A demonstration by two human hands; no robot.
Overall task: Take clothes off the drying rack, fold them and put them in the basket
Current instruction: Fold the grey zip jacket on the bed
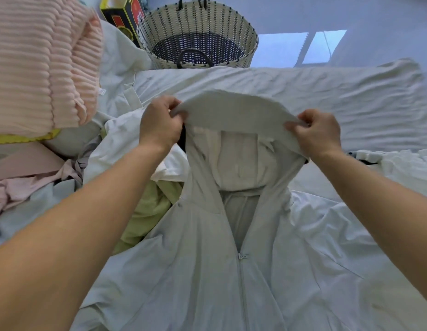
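Pale grey fabric fills our view: a zip-front hooded jacket (231, 271) lies face up on the white bedsheet (303, 96), and we have its hood lifted by the brim. Our left hand (161, 123) pinches one corner of the brim, our right hand (318, 132) pinches the other, fingers curled tight on the cloth. No fold is made in it yet, as far as we can judge. Ahead, past the bed's edge, the woven basket (198, 27) looks empty. Beside us on the left waits a heap of clothes (64, 168), with a pink ribbed knit (38, 60) hanging above. Most of the job looks still to come.
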